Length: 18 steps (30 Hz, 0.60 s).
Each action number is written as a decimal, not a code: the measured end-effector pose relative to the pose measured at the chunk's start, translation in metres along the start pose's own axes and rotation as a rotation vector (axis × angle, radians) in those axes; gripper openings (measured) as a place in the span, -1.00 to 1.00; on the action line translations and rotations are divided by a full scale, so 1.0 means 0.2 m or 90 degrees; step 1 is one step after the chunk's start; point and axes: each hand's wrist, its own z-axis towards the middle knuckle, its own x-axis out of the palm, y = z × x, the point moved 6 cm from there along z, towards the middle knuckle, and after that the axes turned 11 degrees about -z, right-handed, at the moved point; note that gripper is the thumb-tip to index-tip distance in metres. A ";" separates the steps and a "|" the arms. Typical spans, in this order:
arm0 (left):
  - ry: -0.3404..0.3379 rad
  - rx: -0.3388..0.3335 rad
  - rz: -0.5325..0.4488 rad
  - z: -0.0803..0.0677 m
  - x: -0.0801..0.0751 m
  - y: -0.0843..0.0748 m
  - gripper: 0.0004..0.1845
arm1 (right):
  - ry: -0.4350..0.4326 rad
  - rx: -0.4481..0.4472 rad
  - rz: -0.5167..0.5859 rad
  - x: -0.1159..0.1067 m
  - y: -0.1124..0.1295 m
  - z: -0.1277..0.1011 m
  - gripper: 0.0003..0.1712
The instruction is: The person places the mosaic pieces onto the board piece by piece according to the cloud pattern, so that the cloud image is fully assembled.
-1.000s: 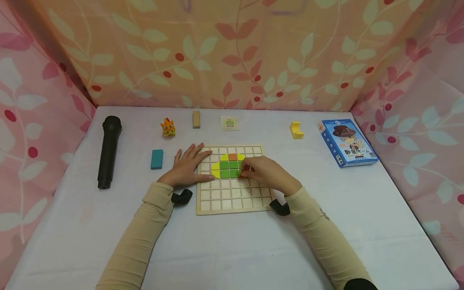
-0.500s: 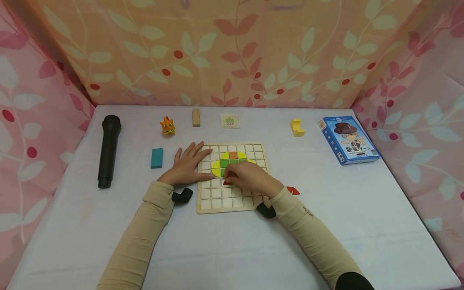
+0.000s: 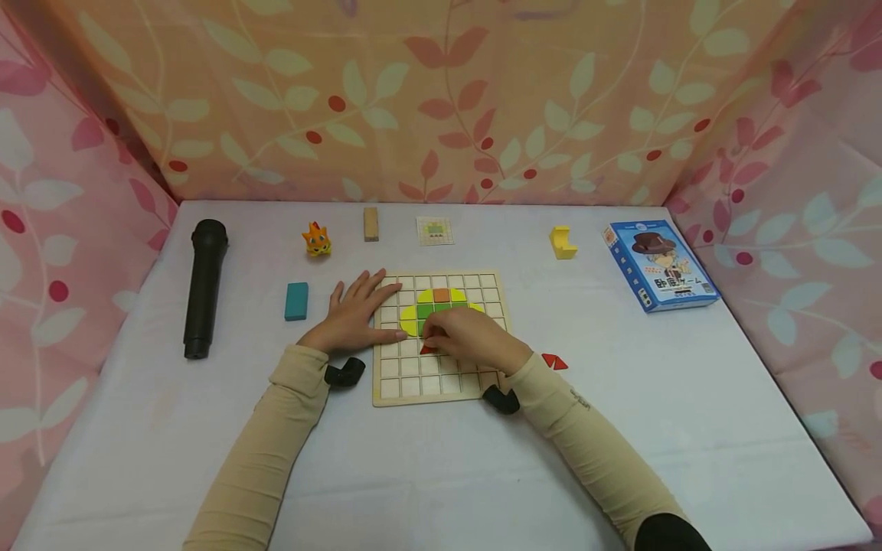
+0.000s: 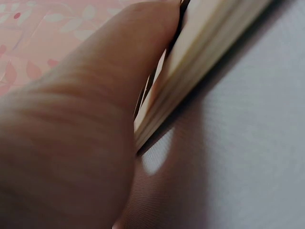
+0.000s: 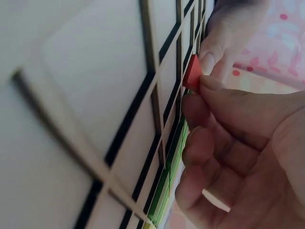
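1. Over the middle of the wooden grid board point(image 3: 441, 337), the right hand point(image 3: 472, 337) is pinching a small red triangle piece point(image 3: 429, 349) between thumb and fingertip, other fingers curled; the wrist view is showing the piece point(image 5: 193, 72) held on edge against the grid lines.
2. At the board's left edge, the left hand point(image 3: 354, 312) is lying flat, fingers straight and spread, pressing on the board and gripping nothing.
3. The red piece is sitting just near of the green and yellow tiles point(image 3: 430, 314), with an orange tile point(image 3: 442, 294) at their far side.
4. Doing this well, probably: keeping the left hand steadying the board, lowering the triangle flat, squaring its edges to one cell before letting go.
5. Two more red triangles point(image 3: 554, 361) are lying on the table point(image 3: 689, 398), right of the board.
6. Further out: teal block point(image 3: 297, 301) and black microphone point(image 3: 204, 288) left; pattern card point(image 3: 435, 230), wooden block point(image 3: 371, 223), orange toy point(image 3: 318, 240), yellow piece point(image 3: 563, 243) far; blue box point(image 3: 659, 265) right.
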 end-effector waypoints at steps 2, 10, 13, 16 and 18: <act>-0.001 0.001 -0.001 0.00 0.00 0.00 -0.04 | 0.006 0.007 0.008 0.00 0.00 0.00 -0.93; 0.002 -0.001 0.001 0.00 0.00 0.00 -0.04 | 0.008 0.005 0.008 0.02 0.01 0.01 -0.94; 0.001 0.000 0.001 0.00 0.00 -0.01 -0.04 | 0.001 0.006 -0.002 0.01 0.02 0.01 -0.94; 0.001 0.001 0.004 0.00 0.00 0.00 -0.04 | -0.002 0.005 -0.022 0.01 0.02 0.00 -0.93; 0.001 -0.001 0.003 0.00 0.00 0.00 -0.04 | -0.010 0.007 -0.040 -0.01 0.02 -0.01 -0.91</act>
